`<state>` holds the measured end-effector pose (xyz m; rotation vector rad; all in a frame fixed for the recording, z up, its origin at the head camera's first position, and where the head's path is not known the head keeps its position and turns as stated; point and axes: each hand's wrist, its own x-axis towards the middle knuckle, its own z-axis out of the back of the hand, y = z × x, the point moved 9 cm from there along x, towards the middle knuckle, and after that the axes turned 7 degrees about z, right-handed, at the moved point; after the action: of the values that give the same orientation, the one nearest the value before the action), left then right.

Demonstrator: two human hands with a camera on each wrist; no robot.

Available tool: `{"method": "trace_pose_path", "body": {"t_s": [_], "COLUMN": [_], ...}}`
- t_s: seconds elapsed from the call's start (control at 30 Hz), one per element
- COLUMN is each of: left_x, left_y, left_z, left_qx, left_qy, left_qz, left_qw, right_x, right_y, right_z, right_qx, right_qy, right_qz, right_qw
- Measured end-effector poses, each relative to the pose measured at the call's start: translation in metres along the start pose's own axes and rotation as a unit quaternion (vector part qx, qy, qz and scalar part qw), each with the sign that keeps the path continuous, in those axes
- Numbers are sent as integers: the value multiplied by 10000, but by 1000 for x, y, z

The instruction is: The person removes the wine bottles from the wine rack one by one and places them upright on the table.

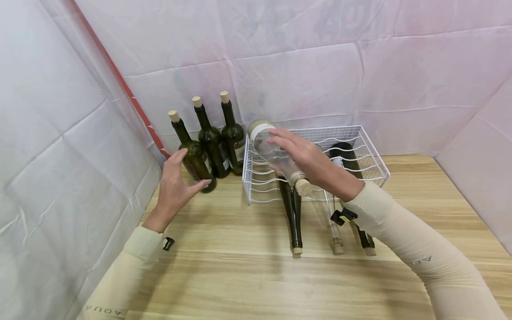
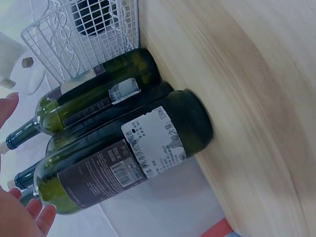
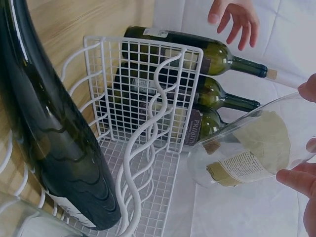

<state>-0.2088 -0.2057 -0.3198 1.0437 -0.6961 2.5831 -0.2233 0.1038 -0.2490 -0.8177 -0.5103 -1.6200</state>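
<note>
My right hand [image 1: 310,159] grips a clear, corked glass bottle [image 1: 269,149] with a pale label, holding it tilted above the left end of the white wire rack [image 1: 374,155]. Its cork points toward me and its base toward the wall. On the left, my left hand [image 1: 173,189] has thumb and fingers spread beside the nearest of three upright green wine bottles [image 1: 195,161]. A gap shows between those fingers and the labelled bottle [image 2: 153,140] in the left wrist view. The other two corked bottles [image 1: 214,146] stand just behind, next to the rack.
Lying in the rack, necks toward me, are a dark bottle [image 1: 294,218], a clear bottle [image 1: 335,233] and another dark bottle [image 1: 347,155]. White sheeting [image 1: 300,84] hangs behind and at both sides of the wooden table [image 1: 240,266].
</note>
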Motion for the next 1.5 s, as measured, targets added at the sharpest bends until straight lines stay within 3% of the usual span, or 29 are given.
{"method": "trace_pose_path", "body": {"t_s": [0.3, 0.43, 0.73, 0.9, 1.13, 1.37, 1.5], "left_x": [9, 15, 25, 26, 31, 33, 34], "left_y": [-16, -23, -41, -50, -63, -76, -80], "left_z": [-4, -5, -10, -14, -21, -28, -29], "left_qx": [176, 173, 9, -87, -213, -299, -364], "left_qy": [153, 127, 66, 105, 126, 238, 209], "left_qz": [-238, -302, -557, -627, -754, -903, -926], "left_qw": [9994, 9993, 9984, 9979, 9968, 9952, 9948], "right_x": [5, 5, 4, 2, 3, 4, 6], "right_y": [-4, -9, -12, -15, -17, -18, -18], "right_z": [10, 13, 10, 3, -9, -15, -17], "right_qx": [421, 963, 1227, 1749, 2653, 2684, 2650], "right_qy": [-587, -844, -843, -826, -789, -585, -485], "right_qz": [-283, -539, -915, -1338, -1977, -2490, -2592], "right_qw": [9970, 9903, 9846, 9720, 9404, 9287, 9275]}}
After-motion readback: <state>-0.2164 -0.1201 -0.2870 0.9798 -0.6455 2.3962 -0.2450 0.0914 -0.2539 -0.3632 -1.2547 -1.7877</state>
